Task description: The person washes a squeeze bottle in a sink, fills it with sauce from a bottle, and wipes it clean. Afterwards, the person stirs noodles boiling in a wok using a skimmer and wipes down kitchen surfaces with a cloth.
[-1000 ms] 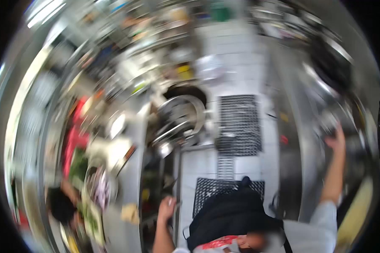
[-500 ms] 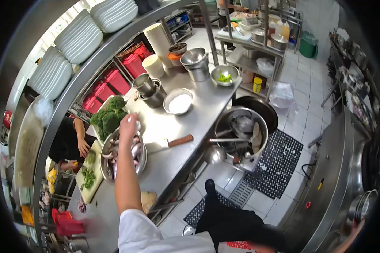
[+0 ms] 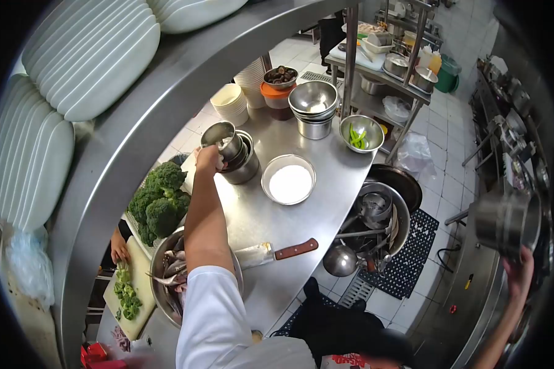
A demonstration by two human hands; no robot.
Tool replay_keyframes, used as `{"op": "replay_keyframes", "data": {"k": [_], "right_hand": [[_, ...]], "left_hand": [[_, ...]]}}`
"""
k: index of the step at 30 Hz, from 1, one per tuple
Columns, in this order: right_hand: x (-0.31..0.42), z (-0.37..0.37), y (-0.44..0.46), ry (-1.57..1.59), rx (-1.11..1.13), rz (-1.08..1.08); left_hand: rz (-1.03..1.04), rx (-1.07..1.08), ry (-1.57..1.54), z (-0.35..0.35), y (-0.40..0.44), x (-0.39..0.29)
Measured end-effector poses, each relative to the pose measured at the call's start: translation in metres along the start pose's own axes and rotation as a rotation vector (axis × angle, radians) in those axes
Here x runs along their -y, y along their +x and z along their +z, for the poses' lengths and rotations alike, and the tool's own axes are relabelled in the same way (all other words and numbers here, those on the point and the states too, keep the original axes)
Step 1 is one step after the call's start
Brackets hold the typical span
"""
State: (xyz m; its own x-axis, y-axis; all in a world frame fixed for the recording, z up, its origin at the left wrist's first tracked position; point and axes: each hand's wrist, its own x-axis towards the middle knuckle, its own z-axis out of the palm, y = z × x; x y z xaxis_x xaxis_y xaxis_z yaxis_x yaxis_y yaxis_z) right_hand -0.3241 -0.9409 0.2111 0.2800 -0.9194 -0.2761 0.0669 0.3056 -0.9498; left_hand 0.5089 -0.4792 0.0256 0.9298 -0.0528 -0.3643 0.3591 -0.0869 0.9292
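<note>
My left hand grips the side of a small metal cup, which sits at the top of nested metal pots on the steel table. Out to the right, my right hand holds a metal pot from below, above the steel counter. A bowl of white powder stands right of the nested pots. Under my left forearm is a metal bowl of fish, partly hidden. Beside it lie a wooden-handled cleaver and a tray of broccoli.
A co-worker's hand rests by chopped greens on a cutting board. Plates are stacked on the overhead shelf. Stacked bowls and a bowl of green peppers stand at the back. A large utensil pot is beside the table.
My left hand has moved from above the fish bowl to the small metal cup. My right hand has come up with a pot in it. The view has shifted closer to the table.
</note>
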Motion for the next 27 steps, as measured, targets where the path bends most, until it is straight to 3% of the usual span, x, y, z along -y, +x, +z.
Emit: {"op": "replay_keyframes", "data": {"k": [4, 10, 14, 22, 25, 27], "right_hand": [[-0.002, 0.197, -0.01, 0.034, 0.175, 0.009], [-0.031, 0.394, 0.014, 0.028, 0.596, 0.127], [-0.071, 0.512, 0.02, -0.005, 0.705, 0.197], [-0.137, 0.648, 0.019, -0.072, 0.837, 0.258], [-0.157, 0.674, 0.011, -0.062, 0.927, 0.213], [-0.167, 0.693, 0.002, -0.053, 0.958, 0.229]], "left_hand": [[-0.04, 0.078, -0.037, -0.008, -0.009, -0.003], [0.119, 0.077, -0.045, -0.009, -0.049, -0.037], [0.119, -0.006, 0.014, -0.03, -0.024, -0.035], [0.023, 0.032, 0.14, -0.086, 0.018, -0.046], [0.049, -0.017, 0.15, -0.106, -0.044, -0.089], [0.21, -0.018, -0.034, -0.106, -0.114, -0.116]]}}
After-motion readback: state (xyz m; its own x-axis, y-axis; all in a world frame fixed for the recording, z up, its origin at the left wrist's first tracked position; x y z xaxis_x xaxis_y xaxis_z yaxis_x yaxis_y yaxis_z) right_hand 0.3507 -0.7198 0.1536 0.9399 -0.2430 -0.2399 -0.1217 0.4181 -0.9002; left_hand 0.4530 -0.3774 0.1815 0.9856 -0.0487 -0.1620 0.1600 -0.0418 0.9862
